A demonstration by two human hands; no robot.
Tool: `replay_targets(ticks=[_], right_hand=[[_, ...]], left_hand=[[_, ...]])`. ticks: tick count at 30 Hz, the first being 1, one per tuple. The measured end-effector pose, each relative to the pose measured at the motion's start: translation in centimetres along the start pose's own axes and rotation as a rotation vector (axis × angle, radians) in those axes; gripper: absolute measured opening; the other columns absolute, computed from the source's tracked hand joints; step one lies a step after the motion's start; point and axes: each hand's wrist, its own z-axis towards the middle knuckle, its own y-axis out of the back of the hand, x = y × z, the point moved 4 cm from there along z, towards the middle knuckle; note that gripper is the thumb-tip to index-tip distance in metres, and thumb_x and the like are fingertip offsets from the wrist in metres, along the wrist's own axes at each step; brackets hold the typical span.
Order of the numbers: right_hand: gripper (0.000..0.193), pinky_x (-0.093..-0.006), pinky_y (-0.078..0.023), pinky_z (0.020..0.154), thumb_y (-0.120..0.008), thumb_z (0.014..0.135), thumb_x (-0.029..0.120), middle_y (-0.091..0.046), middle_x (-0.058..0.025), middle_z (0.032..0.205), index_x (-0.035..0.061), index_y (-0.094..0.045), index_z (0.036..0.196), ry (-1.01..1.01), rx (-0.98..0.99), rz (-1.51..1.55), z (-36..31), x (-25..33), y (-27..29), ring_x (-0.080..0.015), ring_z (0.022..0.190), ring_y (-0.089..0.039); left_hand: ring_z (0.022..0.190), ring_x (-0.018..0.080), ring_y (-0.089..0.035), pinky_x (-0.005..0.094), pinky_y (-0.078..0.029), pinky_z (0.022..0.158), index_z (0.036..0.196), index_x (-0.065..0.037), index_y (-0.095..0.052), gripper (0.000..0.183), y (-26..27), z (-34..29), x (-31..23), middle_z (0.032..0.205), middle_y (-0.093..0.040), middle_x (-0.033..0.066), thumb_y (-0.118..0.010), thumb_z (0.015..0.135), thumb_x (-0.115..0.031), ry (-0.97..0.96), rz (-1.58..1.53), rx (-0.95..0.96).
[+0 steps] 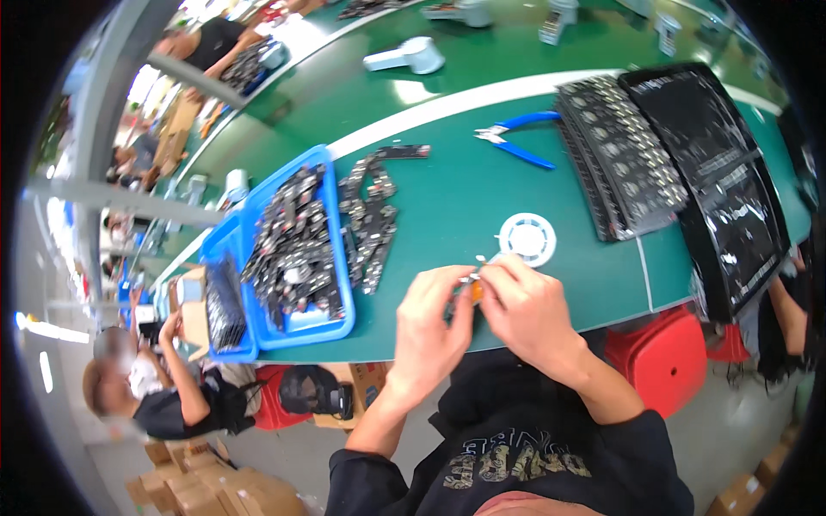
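My left hand (433, 311) and my right hand (532, 308) come together near the table's front edge, both closed with fingertips pinched. Between them is a small part with an orange piece (477, 291) and pale, shiny ends; the fingers cover most of it, so its kind is unclear. Just beyond my right fingertips lies a white spool (527, 240), flat on the green mat. Left of my hands, several dark circuit-board pieces (372, 215) lie loose beside a blue tray (347, 308) heaped with similar pieces. Side cutters (525, 122) with blue handles rest farther away.
A stack of black trays (621, 155) holding rows of round parts stands at the right, beside shiny black bags (727, 206). Dark packets (224, 303) fill a second blue tray at the left. Grey handheld devices (420, 55) lie across the table. A red stool (671, 365) stands close by.
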Motion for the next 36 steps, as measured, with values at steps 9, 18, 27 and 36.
replay_targets(ticks=[9,18,27,36], right_hand=[[0.013,-0.0438,-0.056,0.064,-0.070,0.091,-0.001,-0.067,-0.0141,0.095,-0.0016,-0.068,0.104,-0.004,-0.056,0.029,-0.4,0.1,0.1,-0.0351,0.076,-0.071],[0.009,-0.0450,-0.055,0.062,-0.068,0.091,-0.004,-0.067,-0.0157,0.093,-0.0032,-0.067,0.099,0.014,-0.033,0.021,-0.3,0.3,0.3,-0.0373,0.074,-0.069],[0.009,-0.0446,-0.056,0.063,-0.067,0.090,-0.004,-0.067,-0.0162,0.093,-0.0034,-0.067,0.099,-0.010,-0.065,0.090,-0.5,0.0,0.0,-0.0376,0.074,-0.070],[0.014,-0.0431,-0.058,0.064,-0.068,0.087,-0.004,-0.067,-0.0140,0.096,-0.0007,-0.067,0.100,-0.010,-0.096,0.082,-0.4,-0.1,0.0,-0.0347,0.075,-0.071]], left_hand=[[0.096,0.0339,-0.072,0.0395,-0.059,0.079,0.111,0.003,-0.072,0.022,-0.5,-0.5,0.1,0.108,-0.073,0.0175,-0.072,0.089,0.005,0.005,-0.048,-0.040],[0.094,0.0350,-0.071,0.0424,-0.058,0.080,0.108,0.003,-0.071,0.020,-0.9,-0.7,-0.3,0.104,-0.073,0.0168,-0.071,0.088,0.006,-0.037,0.012,-0.062],[0.092,0.0350,-0.070,0.0427,-0.058,0.080,0.107,0.003,-0.071,0.021,-1.3,-0.8,-1.0,0.101,-0.073,0.0156,-0.070,0.087,0.007,-0.083,0.065,-0.121],[0.088,0.0310,-0.075,0.0371,-0.060,0.077,0.107,0.001,-0.076,0.021,-1.6,-0.8,-0.1,0.102,-0.077,0.0171,-0.073,0.088,0.008,-0.006,0.011,-0.181]])
